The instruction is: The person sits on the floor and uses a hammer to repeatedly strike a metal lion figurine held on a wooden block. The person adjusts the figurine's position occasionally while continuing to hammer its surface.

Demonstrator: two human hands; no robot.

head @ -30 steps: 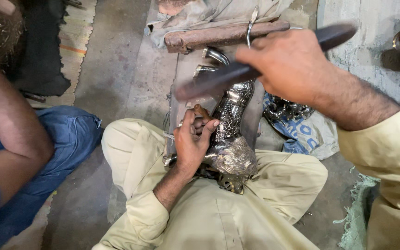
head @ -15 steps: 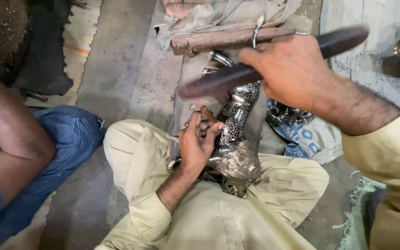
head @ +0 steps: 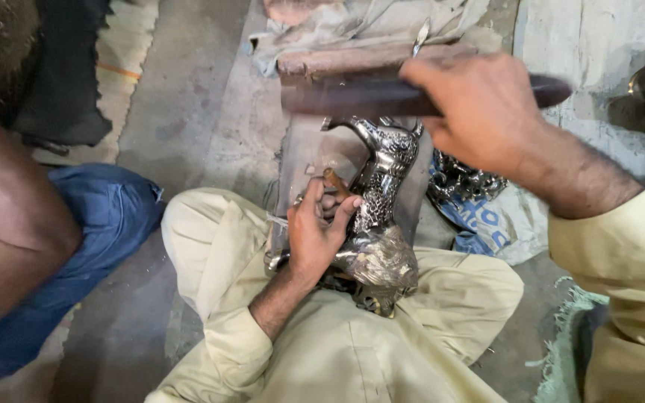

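Left hand [head: 319, 231] grips a small brown-tipped tool against the silver embossed metal figure [head: 378, 216] lying across the lap. Right hand [head: 487, 112] is clenched round a dark bar [head: 360, 95], raised just above the figure. The figure's surface already looks patterned; how much remains unworked, I cannot tell. The tool's tip is hidden, and the bar is blurred.

1. One printed bag [head: 487, 224] lay crumpled on the floor, right of the person's knee and just beside the lap. It was soft and flat, pale white with blue print. Shiny metal pieces [head: 466, 181] rested on its upper part.
2. No labels, signs or screens showed anywhere else.
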